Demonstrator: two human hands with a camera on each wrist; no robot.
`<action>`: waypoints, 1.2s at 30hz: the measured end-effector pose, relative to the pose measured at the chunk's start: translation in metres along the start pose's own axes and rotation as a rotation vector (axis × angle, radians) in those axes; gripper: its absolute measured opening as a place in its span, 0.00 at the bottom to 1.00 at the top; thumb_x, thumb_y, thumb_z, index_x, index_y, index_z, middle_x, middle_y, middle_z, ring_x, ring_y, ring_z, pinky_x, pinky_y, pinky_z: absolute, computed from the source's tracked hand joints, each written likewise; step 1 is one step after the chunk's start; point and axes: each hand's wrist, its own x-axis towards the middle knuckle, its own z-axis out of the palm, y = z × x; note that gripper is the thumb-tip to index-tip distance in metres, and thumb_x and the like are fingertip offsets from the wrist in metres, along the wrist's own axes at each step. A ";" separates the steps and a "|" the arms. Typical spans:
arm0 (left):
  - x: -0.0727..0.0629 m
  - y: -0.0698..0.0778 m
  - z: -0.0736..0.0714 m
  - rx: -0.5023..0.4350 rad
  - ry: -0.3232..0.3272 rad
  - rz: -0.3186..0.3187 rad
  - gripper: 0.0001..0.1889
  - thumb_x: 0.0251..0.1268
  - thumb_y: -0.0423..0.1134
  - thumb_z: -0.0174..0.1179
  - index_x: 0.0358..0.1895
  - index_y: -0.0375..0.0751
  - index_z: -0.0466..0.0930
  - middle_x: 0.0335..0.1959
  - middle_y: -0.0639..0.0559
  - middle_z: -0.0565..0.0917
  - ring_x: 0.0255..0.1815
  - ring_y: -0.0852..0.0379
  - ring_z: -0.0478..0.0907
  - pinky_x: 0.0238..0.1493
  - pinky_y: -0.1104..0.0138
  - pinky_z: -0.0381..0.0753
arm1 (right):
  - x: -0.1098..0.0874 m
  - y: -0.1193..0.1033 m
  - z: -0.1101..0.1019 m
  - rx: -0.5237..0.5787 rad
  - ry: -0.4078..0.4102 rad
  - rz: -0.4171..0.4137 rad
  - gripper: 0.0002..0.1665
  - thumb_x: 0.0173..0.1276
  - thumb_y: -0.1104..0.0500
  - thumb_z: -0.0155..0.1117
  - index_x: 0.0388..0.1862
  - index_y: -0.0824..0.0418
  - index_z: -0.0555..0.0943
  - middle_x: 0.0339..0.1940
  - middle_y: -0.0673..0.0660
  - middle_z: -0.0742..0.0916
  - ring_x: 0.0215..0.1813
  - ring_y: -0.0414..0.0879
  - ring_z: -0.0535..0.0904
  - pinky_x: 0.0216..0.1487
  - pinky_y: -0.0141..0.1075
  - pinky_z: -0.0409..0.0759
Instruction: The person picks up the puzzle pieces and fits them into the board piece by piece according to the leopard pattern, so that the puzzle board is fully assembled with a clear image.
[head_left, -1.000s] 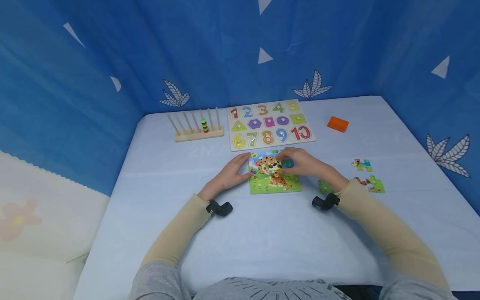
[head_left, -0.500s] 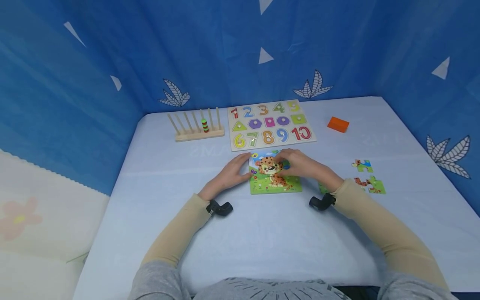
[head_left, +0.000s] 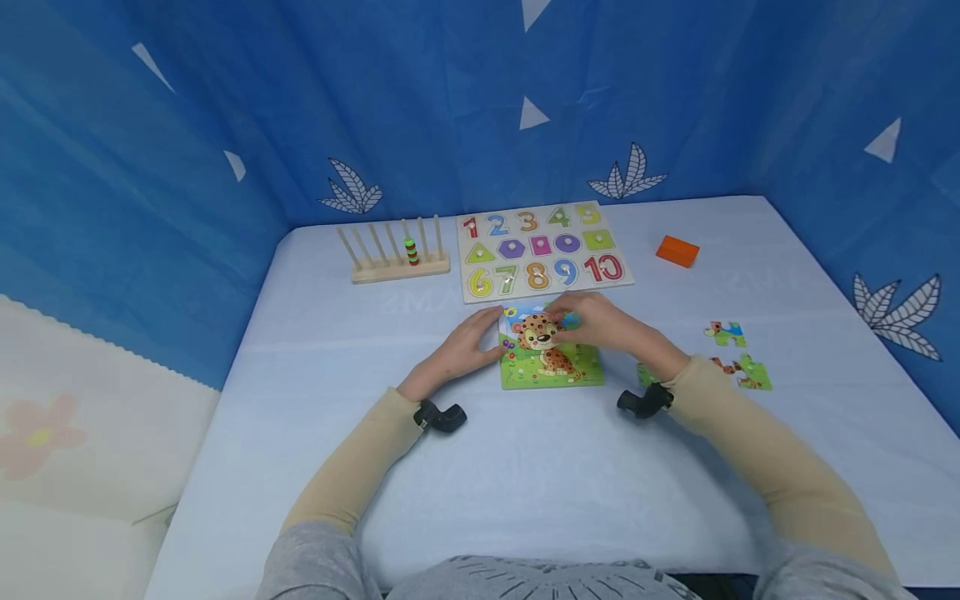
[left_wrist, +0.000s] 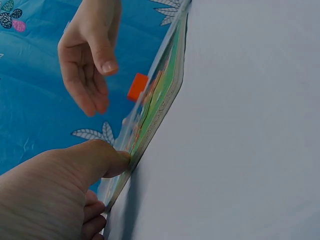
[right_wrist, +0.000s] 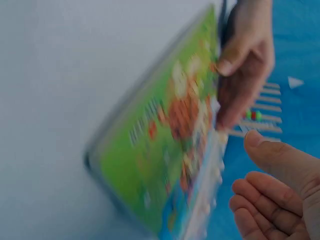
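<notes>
A leopard jigsaw puzzle (head_left: 543,377) lies in its tray on the white tablecloth, the leopard's face and body showing whole. My left hand (head_left: 459,346) holds its left edge; in the left wrist view the thumb (left_wrist: 112,162) presses on the rim, with the other fingers lower along the side. Above the puzzle's right part hovers my right hand (head_left: 603,323), hiding the upper right area. In the right wrist view this hand (right_wrist: 280,187) has loosely bent fingers, nothing between them, and is apart from the puzzle.
Loose jigsaw pieces (head_left: 752,372) lie to the right, one partly behind the right wrist. A number-and-shape board (head_left: 543,252) sits behind the puzzle. Left of that stands a wooden peg rack (head_left: 401,268) with a few beads. An orange block (head_left: 677,251) rests at the back right.
A second ago the right hand held a piece over the leopard's face. That piece now lies in the picture, and the hand has let go and lifted slightly. The left hand stays put.
</notes>
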 end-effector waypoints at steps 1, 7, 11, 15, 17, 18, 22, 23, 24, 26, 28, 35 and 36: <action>0.000 0.000 0.000 0.002 -0.001 -0.001 0.39 0.62 0.44 0.61 0.72 0.33 0.54 0.72 0.41 0.58 0.72 0.47 0.53 0.72 0.60 0.51 | -0.004 0.003 -0.007 0.013 0.020 0.007 0.27 0.56 0.57 0.74 0.53 0.67 0.79 0.49 0.60 0.83 0.51 0.54 0.77 0.54 0.49 0.77; 0.001 0.001 0.001 0.008 -0.001 -0.006 0.39 0.62 0.45 0.60 0.72 0.34 0.54 0.72 0.41 0.58 0.72 0.47 0.53 0.72 0.59 0.51 | -0.043 0.036 -0.048 0.034 0.141 0.132 0.30 0.56 0.60 0.73 0.57 0.68 0.77 0.53 0.63 0.81 0.55 0.57 0.74 0.56 0.56 0.74; 0.000 0.001 -0.001 0.007 0.001 -0.004 0.39 0.62 0.44 0.61 0.72 0.34 0.54 0.72 0.41 0.58 0.72 0.46 0.53 0.72 0.59 0.51 | -0.077 0.062 -0.070 0.004 0.185 0.216 0.31 0.57 0.59 0.72 0.59 0.68 0.75 0.56 0.66 0.79 0.56 0.60 0.72 0.56 0.59 0.72; -0.001 0.002 -0.003 0.009 -0.001 -0.021 0.39 0.62 0.45 0.61 0.72 0.34 0.54 0.72 0.41 0.58 0.72 0.47 0.53 0.72 0.59 0.51 | -0.110 0.087 -0.081 -0.004 0.200 0.290 0.31 0.60 0.60 0.69 0.60 0.70 0.73 0.57 0.70 0.76 0.58 0.65 0.70 0.57 0.62 0.68; -0.001 0.001 -0.003 0.013 0.001 -0.030 0.39 0.62 0.45 0.61 0.72 0.34 0.54 0.72 0.41 0.58 0.72 0.47 0.53 0.72 0.59 0.51 | -0.124 0.098 -0.083 0.009 0.195 0.336 0.30 0.62 0.61 0.68 0.60 0.71 0.72 0.58 0.71 0.75 0.59 0.67 0.68 0.58 0.62 0.66; -0.001 0.001 -0.003 0.012 0.003 -0.031 0.39 0.62 0.45 0.61 0.72 0.34 0.54 0.72 0.42 0.58 0.72 0.47 0.53 0.72 0.59 0.51 | -0.130 0.103 -0.084 0.023 0.192 0.359 0.30 0.62 0.61 0.67 0.61 0.72 0.71 0.58 0.72 0.74 0.60 0.68 0.67 0.59 0.62 0.66; -0.002 -0.001 -0.001 0.001 0.006 -0.026 0.39 0.62 0.44 0.61 0.72 0.34 0.54 0.72 0.41 0.58 0.72 0.47 0.53 0.72 0.59 0.51 | -0.148 0.119 -0.083 0.047 0.160 0.444 0.30 0.65 0.59 0.65 0.62 0.72 0.69 0.61 0.72 0.72 0.62 0.69 0.64 0.60 0.63 0.64; -0.002 -0.001 -0.001 -0.003 0.007 -0.023 0.39 0.62 0.44 0.61 0.72 0.34 0.54 0.72 0.41 0.58 0.72 0.47 0.53 0.72 0.59 0.51 | -0.151 0.121 -0.083 0.052 0.153 0.454 0.31 0.65 0.59 0.64 0.63 0.72 0.69 0.61 0.73 0.72 0.62 0.69 0.64 0.60 0.63 0.63; -0.002 -0.001 -0.001 -0.005 0.008 -0.020 0.39 0.62 0.44 0.61 0.72 0.34 0.54 0.72 0.41 0.58 0.72 0.47 0.53 0.72 0.58 0.51 | -0.154 0.124 -0.082 0.056 0.148 0.460 0.31 0.66 0.59 0.64 0.63 0.73 0.68 0.61 0.73 0.71 0.62 0.69 0.64 0.60 0.63 0.63; -0.002 -0.001 0.000 -0.011 0.011 -0.016 0.38 0.62 0.44 0.61 0.72 0.33 0.54 0.72 0.41 0.58 0.72 0.46 0.53 0.72 0.59 0.51 | -0.161 0.128 -0.081 0.063 0.138 0.465 0.31 0.66 0.59 0.64 0.63 0.74 0.68 0.61 0.74 0.71 0.62 0.70 0.64 0.60 0.64 0.63; -0.002 -0.001 0.000 -0.012 0.012 -0.016 0.38 0.62 0.44 0.61 0.72 0.34 0.54 0.72 0.41 0.58 0.72 0.47 0.53 0.72 0.59 0.51 | -0.167 0.131 -0.080 0.065 0.133 0.471 0.32 0.65 0.58 0.64 0.63 0.75 0.67 0.61 0.75 0.71 0.61 0.71 0.64 0.59 0.63 0.64; 0.000 0.001 0.001 -0.013 0.007 -0.012 0.38 0.63 0.44 0.61 0.72 0.34 0.54 0.72 0.41 0.58 0.72 0.47 0.53 0.72 0.60 0.51 | -0.183 0.140 -0.074 0.060 0.113 0.525 0.40 0.63 0.53 0.67 0.64 0.76 0.64 0.63 0.78 0.68 0.63 0.73 0.61 0.59 0.65 0.62; 0.000 0.002 0.001 -0.014 0.005 -0.012 0.38 0.63 0.44 0.61 0.72 0.34 0.54 0.72 0.41 0.58 0.72 0.47 0.53 0.72 0.60 0.50 | -0.184 0.141 -0.073 0.056 0.112 0.526 0.40 0.62 0.54 0.68 0.64 0.77 0.64 0.63 0.78 0.68 0.63 0.73 0.60 0.59 0.64 0.62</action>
